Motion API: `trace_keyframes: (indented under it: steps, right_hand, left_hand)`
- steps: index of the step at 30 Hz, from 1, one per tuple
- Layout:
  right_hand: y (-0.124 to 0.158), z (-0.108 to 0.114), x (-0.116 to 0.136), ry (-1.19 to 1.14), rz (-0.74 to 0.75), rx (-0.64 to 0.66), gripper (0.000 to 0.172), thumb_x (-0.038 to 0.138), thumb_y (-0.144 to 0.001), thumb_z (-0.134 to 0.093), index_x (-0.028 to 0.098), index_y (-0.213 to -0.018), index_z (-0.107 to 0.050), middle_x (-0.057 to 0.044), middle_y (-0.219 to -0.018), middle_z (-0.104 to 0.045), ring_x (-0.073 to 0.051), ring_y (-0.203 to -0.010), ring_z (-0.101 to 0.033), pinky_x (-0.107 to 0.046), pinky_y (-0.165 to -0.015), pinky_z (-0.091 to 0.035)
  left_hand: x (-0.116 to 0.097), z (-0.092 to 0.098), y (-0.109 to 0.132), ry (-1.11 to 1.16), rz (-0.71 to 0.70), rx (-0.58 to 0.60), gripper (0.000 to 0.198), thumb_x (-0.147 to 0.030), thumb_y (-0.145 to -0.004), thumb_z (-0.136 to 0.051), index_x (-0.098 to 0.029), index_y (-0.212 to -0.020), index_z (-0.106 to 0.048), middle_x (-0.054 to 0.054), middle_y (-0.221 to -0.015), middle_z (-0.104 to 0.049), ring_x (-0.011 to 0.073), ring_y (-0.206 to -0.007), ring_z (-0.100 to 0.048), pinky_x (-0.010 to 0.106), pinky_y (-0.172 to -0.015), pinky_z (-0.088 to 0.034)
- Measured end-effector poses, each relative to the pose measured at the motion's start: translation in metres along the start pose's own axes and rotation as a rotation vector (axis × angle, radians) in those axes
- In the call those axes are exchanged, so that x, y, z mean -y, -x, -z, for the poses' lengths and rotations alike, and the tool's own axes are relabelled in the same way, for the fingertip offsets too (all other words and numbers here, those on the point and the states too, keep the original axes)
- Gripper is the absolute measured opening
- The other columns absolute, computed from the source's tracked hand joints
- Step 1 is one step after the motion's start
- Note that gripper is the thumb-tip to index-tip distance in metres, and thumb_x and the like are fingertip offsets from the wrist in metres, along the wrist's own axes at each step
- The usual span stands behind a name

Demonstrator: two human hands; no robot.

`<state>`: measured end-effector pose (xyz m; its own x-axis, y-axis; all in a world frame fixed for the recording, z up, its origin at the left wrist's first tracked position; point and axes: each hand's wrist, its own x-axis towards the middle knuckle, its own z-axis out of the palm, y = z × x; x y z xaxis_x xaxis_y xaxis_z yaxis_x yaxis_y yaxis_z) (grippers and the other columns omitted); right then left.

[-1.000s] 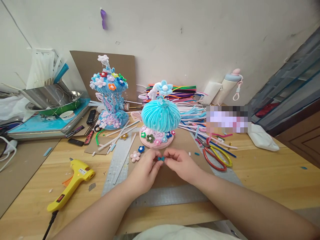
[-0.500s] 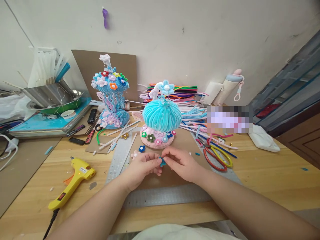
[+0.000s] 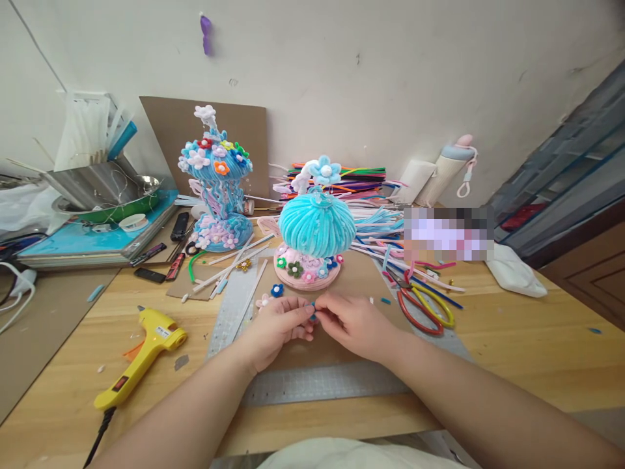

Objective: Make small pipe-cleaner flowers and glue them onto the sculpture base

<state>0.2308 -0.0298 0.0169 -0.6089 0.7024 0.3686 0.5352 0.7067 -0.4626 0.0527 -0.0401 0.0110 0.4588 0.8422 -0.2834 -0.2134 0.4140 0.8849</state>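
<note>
Between my two hands is a small blue pipe-cleaner flower (image 3: 313, 312), mostly covered by fingertips. My left hand (image 3: 278, 326) pinches it from the left, thumb on top. From the right, my right hand (image 3: 351, 322) closes its thumb and finger on the same flower. Just behind them stands a pipe-cleaner figure with a turquoise ribbed dome (image 3: 317, 225) over a pink round base (image 3: 305, 281) dotted with small flowers. A dark blue flower (image 3: 277, 290) and a pale pink flower (image 3: 265, 302) lie on the brown cardboard (image 3: 312, 355) beside my left hand.
A yellow glue gun (image 3: 151, 345) lies at left, its cord toward the front edge. Scissors with red and yellow handles (image 3: 422, 309) rest at right. A finished flowered pipe-cleaner jellyfish (image 3: 217, 163) stands behind left; bundled pipe cleaners (image 3: 342, 179) lie along the wall.
My right hand has turned slightly and its fingers have curled in closer. The blue flower has shifted a little left and shows less between the fingertips.
</note>
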Motion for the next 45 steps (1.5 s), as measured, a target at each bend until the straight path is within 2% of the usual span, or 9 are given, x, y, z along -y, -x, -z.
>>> trace_keyframes:
  steps: [6, 10, 14, 16, 18, 24, 28, 37, 45]
  right_hand:
    - [0.002, -0.008, 0.004, -0.051, -0.106, -0.042, 0.009, 0.017, -0.079, -0.045, 0.018, -0.072, -0.051, 0.000, -0.064, -0.055, -0.010, -0.057, -0.048, -0.021, -0.053, -0.032]
    - [-0.001, -0.012, 0.009, -0.475, -0.372, -0.056, 0.009, 0.019, -0.075, -0.047, 0.018, -0.066, -0.048, 0.003, -0.054, -0.051, -0.007, -0.046, -0.042, -0.018, -0.043, -0.029]
    - [-0.007, -0.014, 0.009, -1.044, -0.687, 0.031, 0.009, 0.022, -0.070, -0.049, 0.018, -0.064, -0.045, 0.008, -0.045, -0.043, -0.003, -0.033, -0.030, -0.017, -0.034, -0.020]
    - [-0.008, -0.015, 0.008, -1.238, -0.769, 0.082, 0.009, 0.023, -0.068, -0.051, 0.017, -0.064, -0.045, 0.009, -0.045, -0.041, -0.001, -0.031, -0.024, -0.016, -0.032, -0.014]
    - [-0.008, -0.016, 0.006, -1.299, -0.761, 0.069, 0.012, 0.024, -0.069, -0.053, 0.016, -0.065, -0.045, 0.008, -0.045, -0.042, -0.001, -0.031, -0.025, -0.015, -0.033, -0.015]
    - [-0.006, -0.012, 0.003, -0.969, -0.497, -0.036, 0.018, 0.035, -0.079, -0.052, 0.018, -0.083, -0.050, 0.003, -0.064, -0.053, -0.005, -0.041, -0.043, -0.018, -0.039, -0.034]
    - [-0.004, -0.005, 0.000, -0.659, -0.238, 0.021, 0.014, 0.029, -0.084, -0.047, 0.019, -0.087, -0.056, 0.001, -0.072, -0.056, -0.008, -0.055, -0.049, -0.020, -0.053, -0.040]
    - [0.000, -0.008, -0.003, -0.424, -0.182, -0.027, 0.010, 0.023, -0.085, -0.045, 0.019, -0.085, -0.054, 0.001, -0.068, -0.057, -0.009, -0.057, -0.050, -0.019, -0.053, -0.038]
    - [-0.001, -0.001, -0.003, -0.086, 0.020, -0.001, 0.014, 0.018, -0.084, -0.042, 0.020, -0.087, -0.055, -0.004, -0.078, -0.059, -0.013, -0.067, -0.051, -0.024, -0.061, -0.036]
  left_hand:
    - [0.005, -0.001, -0.006, -0.168, -0.105, -0.019, 0.022, -0.032, -0.075, -0.059, -0.011, -0.077, -0.055, 0.001, -0.068, -0.054, 0.0086, -0.060, -0.051, 0.024, -0.061, -0.042]
    - [0.005, -0.006, -0.005, -0.299, -0.226, -0.029, 0.018, -0.030, -0.078, -0.054, -0.013, -0.077, -0.052, 0.000, -0.068, -0.052, 0.0096, -0.061, -0.050, 0.025, -0.062, -0.042]
    - [0.007, -0.008, -0.001, -0.467, -0.293, -0.091, 0.013, -0.027, -0.079, -0.052, -0.015, -0.082, -0.051, 0.000, -0.072, -0.053, 0.0118, -0.068, -0.051, 0.026, -0.066, -0.041]
    - [0.007, -0.007, -0.001, -0.516, -0.295, -0.104, 0.012, -0.027, -0.079, -0.052, -0.015, -0.082, -0.051, 0.002, -0.075, -0.054, 0.0129, -0.071, -0.051, 0.026, -0.067, -0.041]
    - [0.006, -0.007, -0.001, -0.473, -0.273, -0.087, 0.014, -0.028, -0.079, -0.053, -0.015, -0.083, -0.051, 0.002, -0.076, -0.055, 0.0132, -0.072, -0.052, 0.027, -0.068, -0.042]
    - [-0.004, -0.005, -0.001, -0.229, -0.159, 0.003, 0.022, -0.032, -0.075, -0.058, -0.012, -0.083, -0.054, 0.002, -0.073, -0.055, 0.0110, -0.065, -0.051, 0.026, -0.063, -0.043]
    - [-0.004, -0.001, 0.001, -0.244, -0.116, 0.061, 0.023, -0.033, -0.073, -0.061, -0.011, -0.080, -0.058, 0.000, -0.069, -0.055, 0.0092, -0.060, -0.050, 0.024, -0.060, -0.041]
    - [-0.002, 0.000, -0.002, -0.058, -0.057, -0.049, 0.031, -0.040, -0.073, -0.061, -0.010, -0.073, -0.059, 0.003, -0.065, -0.057, 0.0080, -0.054, -0.049, 0.024, -0.056, -0.040]
    - [0.000, 0.001, -0.003, -0.174, -0.049, -0.096, 0.030, -0.038, -0.067, -0.067, -0.010, -0.074, -0.061, 0.003, -0.067, -0.059, 0.0066, -0.054, -0.048, 0.021, -0.054, -0.040]
